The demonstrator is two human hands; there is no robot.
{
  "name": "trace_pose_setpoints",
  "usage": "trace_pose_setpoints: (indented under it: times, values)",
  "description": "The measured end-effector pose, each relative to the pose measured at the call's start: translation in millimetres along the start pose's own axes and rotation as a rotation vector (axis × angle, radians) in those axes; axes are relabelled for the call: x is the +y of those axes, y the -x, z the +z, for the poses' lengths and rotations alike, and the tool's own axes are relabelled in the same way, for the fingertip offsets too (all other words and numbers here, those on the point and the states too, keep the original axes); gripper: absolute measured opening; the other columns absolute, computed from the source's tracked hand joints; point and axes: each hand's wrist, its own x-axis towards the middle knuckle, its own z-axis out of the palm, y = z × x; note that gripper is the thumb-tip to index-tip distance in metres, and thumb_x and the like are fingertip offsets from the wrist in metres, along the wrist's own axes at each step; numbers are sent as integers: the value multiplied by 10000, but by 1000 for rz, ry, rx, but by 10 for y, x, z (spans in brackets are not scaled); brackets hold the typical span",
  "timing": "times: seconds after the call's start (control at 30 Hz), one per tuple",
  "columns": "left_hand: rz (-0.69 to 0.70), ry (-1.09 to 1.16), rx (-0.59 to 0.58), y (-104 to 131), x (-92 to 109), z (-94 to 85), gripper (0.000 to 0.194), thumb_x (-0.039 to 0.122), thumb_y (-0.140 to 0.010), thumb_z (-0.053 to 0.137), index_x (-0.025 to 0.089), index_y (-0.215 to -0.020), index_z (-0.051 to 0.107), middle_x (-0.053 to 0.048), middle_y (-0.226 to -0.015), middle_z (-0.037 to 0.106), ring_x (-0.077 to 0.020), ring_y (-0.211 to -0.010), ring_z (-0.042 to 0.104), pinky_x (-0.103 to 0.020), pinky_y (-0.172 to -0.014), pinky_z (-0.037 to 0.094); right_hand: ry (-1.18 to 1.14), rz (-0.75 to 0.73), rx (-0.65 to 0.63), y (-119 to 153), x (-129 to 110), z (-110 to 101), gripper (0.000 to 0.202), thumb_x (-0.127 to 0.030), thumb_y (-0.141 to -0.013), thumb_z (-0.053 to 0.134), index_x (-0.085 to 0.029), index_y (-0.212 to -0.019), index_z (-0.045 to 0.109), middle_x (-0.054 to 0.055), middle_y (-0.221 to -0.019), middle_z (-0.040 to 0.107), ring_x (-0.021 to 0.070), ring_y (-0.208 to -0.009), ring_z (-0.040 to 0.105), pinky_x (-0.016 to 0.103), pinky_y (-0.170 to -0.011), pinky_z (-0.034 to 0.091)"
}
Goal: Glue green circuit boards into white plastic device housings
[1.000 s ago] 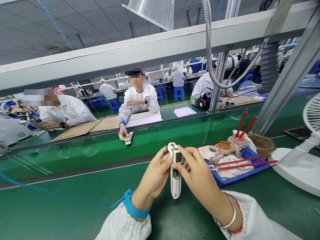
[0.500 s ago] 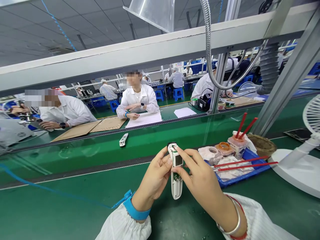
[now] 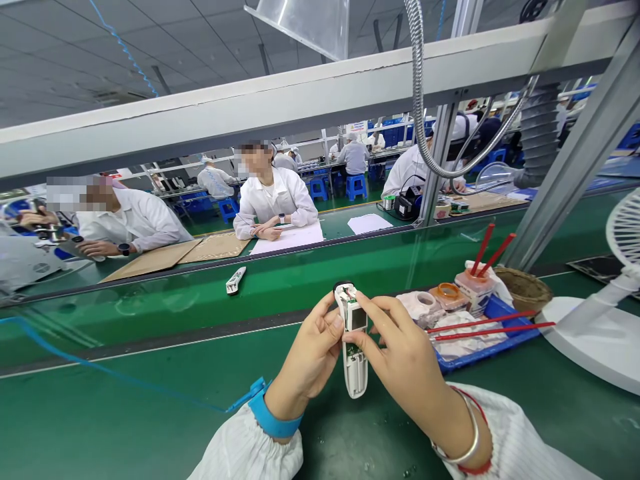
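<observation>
Between my two hands is a white handheld device housing (image 3: 356, 377), tilted upright over the green bench, with a small dark screen and a green circuit board showing inside. My left hand (image 3: 315, 347) grips its left side, thumb on the edge near the screen. My right hand (image 3: 400, 347) pinches the right side, with the index finger near the top end and the thumb just below the screen. Part of the board is hidden by my fingers. A blue wrist strap (image 3: 274, 415) is around my left wrist. A similar white device (image 3: 235, 281) lies farther off on the green conveyor belt.
To the right, a blue tray (image 3: 467, 360) holds red-handled sticks (image 3: 495, 327), jars and white cloth. Beside it stand a woven basket (image 3: 525, 290) and a white fan (image 3: 590, 327). Across the belt sit co-workers in white coats (image 3: 280, 197). A metal hose (image 3: 417, 87) hangs overhead.
The other device on the belt has shifted left. The co-worker opposite has turned their head and brought their hands together. My hands keep nearly the same hold on the housing.
</observation>
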Motion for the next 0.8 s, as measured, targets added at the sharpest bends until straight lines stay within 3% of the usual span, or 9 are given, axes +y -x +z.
trace_pose_setpoints:
  times: [0.17, 0.3, 0.47, 0.63, 0.8]
  values:
    - [-8, 23, -18, 16, 3, 13, 456, 222, -800, 632, 181, -1231, 488, -77, -1012, 650, -142, -840, 610, -223, -723, 460, 25, -18, 4, -7, -24, -34, 368, -341, -905, 490, -147, -1215, 533, 107, -935, 565, 181, -712, 610, 287, -556, 521]
    - [41, -40, 2, 48, -2, 18, 360, 327, -805, 619, 180, -1113, 503, -60, -911, 663, -123, -724, 603, -226, -647, 453, 69, -48, -6, 5, -54, -34, 341, -302, -905, 491, -162, -1213, 540, 87, -876, 575, 176, -685, 603, 286, -553, 504]
    - [45, -181, 77, 61, -21, 13, 440, 284, -668, 757, 196, -965, 444, -30, -853, 656, -149, -727, 620, -242, -608, 478, 63, -113, -35, 51, -64, -2, 344, -182, -900, 453, -172, -1235, 529, 91, -890, 586, 199, -803, 601, 309, -653, 524]
    - [73, -231, 103, 59, -20, 28, 328, 243, -747, 693, 187, -933, 428, 11, -769, 639, -94, -666, 598, -186, -566, 457, -51, -75, -68, 77, -45, 39, 431, -223, -892, 511, -218, -1317, 439, 76, -921, 560, 191, -768, 582, 325, -651, 521]
    - [118, -204, 97, 84, -1, 47, 264, 259, -798, 639, 188, -951, 435, -10, -837, 667, -124, -725, 641, -247, -649, 500, -264, 67, 42, 146, -86, 152, 544, -287, -874, 550, -246, -1368, 327, 82, -1002, 509, 189, -841, 585, 314, -696, 541]
